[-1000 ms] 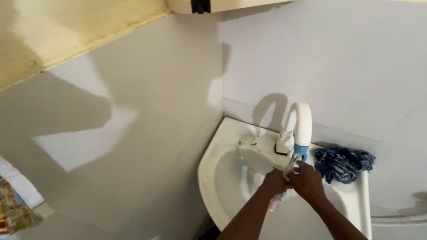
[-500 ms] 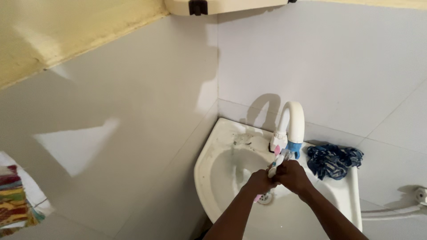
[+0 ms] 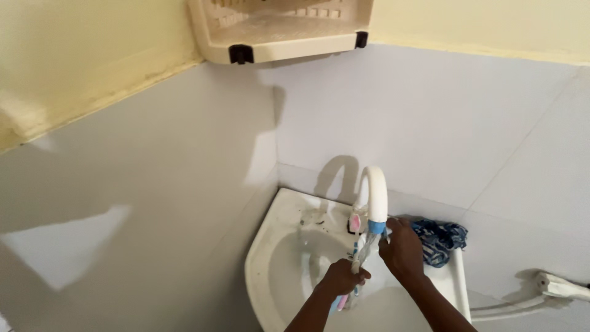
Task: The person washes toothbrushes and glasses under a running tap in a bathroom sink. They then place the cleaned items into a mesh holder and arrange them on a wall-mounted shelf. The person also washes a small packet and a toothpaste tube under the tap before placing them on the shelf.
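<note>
My left hand (image 3: 340, 280) is closed around a bundle of toothbrushes (image 3: 360, 253). Their pink and blue handles stick out below my fist, and their heads point up under the spout. A white curved tap (image 3: 376, 195) with a blue tip (image 3: 376, 227) stands at the back of the white corner sink (image 3: 261, 265). My right hand (image 3: 401, 249) is just right of the blue tip with its fingers curled against the spout. I cannot make out whether it grips anything.
A crumpled blue patterned cloth (image 3: 440, 238) lies on the sink's right rim. A cream plastic corner shelf (image 3: 276, 29) hangs on the wall above. A white pipe fitting (image 3: 553, 286) runs along the wall at the lower right. Grey tiled walls close in on both sides.
My view has tilted up, bringing the shelf into sight. My hands were together on the toothbrushes. My right hand has come off them and risen to the tap's tip, while my left keeps the bundle.
</note>
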